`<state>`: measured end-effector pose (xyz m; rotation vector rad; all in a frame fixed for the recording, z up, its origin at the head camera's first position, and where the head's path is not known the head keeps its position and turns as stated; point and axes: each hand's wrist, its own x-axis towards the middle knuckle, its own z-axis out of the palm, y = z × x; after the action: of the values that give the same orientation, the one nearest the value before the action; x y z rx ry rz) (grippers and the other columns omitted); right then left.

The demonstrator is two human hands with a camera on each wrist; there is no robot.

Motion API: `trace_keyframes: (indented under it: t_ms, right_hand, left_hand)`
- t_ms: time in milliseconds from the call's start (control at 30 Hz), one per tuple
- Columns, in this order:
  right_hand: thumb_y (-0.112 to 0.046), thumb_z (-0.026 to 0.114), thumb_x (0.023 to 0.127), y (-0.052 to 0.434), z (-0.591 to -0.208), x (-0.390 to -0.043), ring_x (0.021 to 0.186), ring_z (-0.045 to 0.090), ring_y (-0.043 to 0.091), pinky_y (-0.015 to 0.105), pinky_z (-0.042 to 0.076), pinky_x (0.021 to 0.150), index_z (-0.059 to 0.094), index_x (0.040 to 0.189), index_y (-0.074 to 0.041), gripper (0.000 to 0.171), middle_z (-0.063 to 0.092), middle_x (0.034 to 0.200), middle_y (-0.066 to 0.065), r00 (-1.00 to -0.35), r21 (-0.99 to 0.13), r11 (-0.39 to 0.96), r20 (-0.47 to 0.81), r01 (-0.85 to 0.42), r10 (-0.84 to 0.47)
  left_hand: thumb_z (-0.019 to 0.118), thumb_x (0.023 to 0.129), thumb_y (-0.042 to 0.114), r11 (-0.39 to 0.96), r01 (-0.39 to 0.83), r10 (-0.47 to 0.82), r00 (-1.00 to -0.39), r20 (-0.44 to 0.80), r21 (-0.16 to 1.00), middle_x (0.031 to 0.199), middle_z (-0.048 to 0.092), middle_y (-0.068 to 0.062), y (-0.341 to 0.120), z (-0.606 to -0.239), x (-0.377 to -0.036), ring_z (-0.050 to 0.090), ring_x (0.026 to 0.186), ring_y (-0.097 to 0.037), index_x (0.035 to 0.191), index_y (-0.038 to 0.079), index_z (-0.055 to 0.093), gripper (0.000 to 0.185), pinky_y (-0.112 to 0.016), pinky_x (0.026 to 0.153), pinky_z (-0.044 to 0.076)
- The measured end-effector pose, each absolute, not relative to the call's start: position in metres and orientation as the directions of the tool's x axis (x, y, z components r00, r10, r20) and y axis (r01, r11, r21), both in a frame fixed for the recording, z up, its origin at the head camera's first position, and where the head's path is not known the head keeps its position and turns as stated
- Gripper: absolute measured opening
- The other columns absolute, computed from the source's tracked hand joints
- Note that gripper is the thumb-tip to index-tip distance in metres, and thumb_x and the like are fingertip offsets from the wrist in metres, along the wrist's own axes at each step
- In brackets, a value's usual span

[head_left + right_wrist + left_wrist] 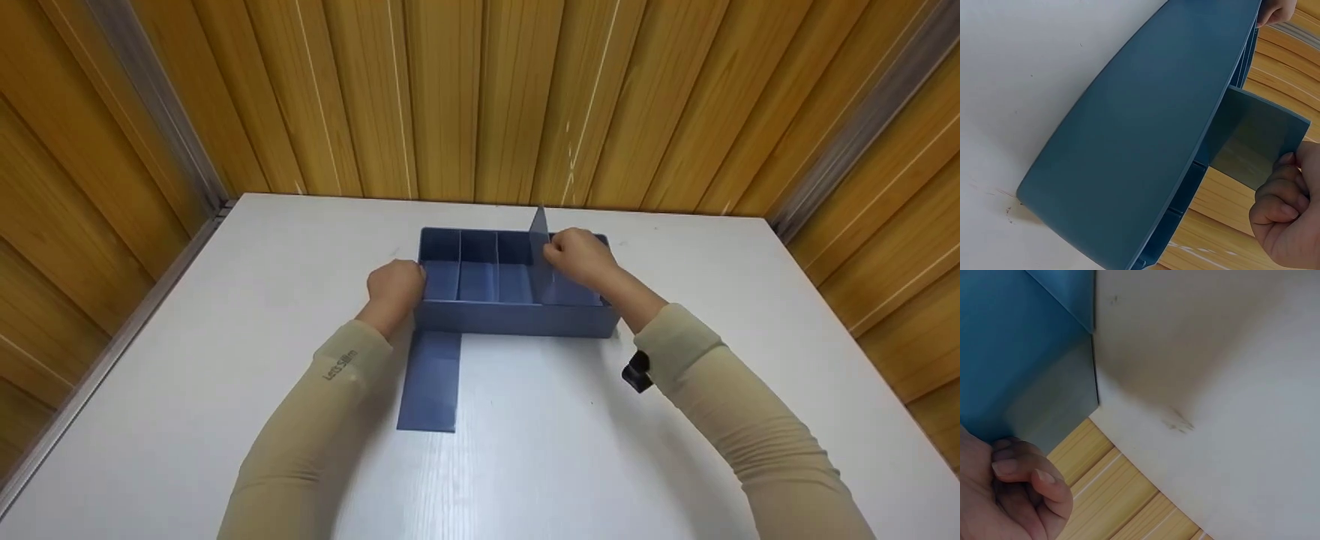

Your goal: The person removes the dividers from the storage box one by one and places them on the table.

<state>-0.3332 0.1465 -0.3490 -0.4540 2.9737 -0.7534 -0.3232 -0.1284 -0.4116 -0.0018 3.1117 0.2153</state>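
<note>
The right hand (581,259) pinches a blue divider panel (539,251) standing upright in the blue organizer tray (517,319) on the white desk (225,315), seemingly mid-slide in its slots, while the left hand (395,287) rests curled against the tray's left end, bracing it. Keeping the panel square to its grooves looks like the delicate part. The tray holds only two other dividers, its compartments bare, and a loose blue panel (429,381) lies flat on the desk just in front.

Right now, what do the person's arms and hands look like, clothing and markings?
Both arms wear long, close-fitting beige sleeves down to the wrists. The left sleeve carries small grey lettering near the forearm. A black strap-like item sits under the right sleeve. The left hand and right hand are bare, no gloves.
</note>
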Motion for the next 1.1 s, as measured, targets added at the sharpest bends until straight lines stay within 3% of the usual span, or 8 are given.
trace_keyframes:
  t_ms: [333,567,1100]
  right_hand:
    - [-0.008,0.047,0.098,0.150,-0.345,-0.333,0.051,0.028,0.009,0.026,0.026,0.053,0.035,0.057,-0.016,0.043,0.030,0.052,-0.007,-0.962,-0.458,0.852,0.028,-0.255,-0.273]
    - [-0.009,0.047,0.097,0.148,-0.341,-0.332,0.052,0.031,0.010,0.027,0.028,0.054,0.036,0.057,-0.016,0.042,0.032,0.053,-0.007,-0.965,-0.458,0.855,0.023,-0.244,-0.263]
    - [-0.008,0.045,0.095,0.148,-0.331,-0.326,0.052,0.027,0.009,0.026,0.027,0.054,0.033,0.056,-0.017,0.042,0.029,0.053,-0.008,-0.952,-0.434,0.850,0.082,-0.300,-0.294]
  left_hand:
    - [0.044,0.107,0.019,0.984,-0.012,-0.013,-1.000,0.002,0.176,0.101,0.078,-0.017,-0.127,-0.412,-0.322,0.073,0.088,-0.029,0.097,0.000,0.072,0.036,-0.045,0.078,0.063]
    - [0.042,0.109,0.020,0.985,-0.015,-0.014,-1.000,-0.006,0.170,0.099,0.077,-0.017,-0.127,-0.412,-0.321,0.070,0.083,-0.026,0.097,0.000,0.072,0.038,-0.043,0.078,0.063]
    - [0.043,0.110,0.023,0.990,-0.007,-0.007,-1.000,0.002,0.142,0.100,0.078,-0.017,-0.127,-0.415,-0.323,0.076,0.091,-0.029,0.100,-0.001,0.073,0.040,-0.045,0.077,0.063]
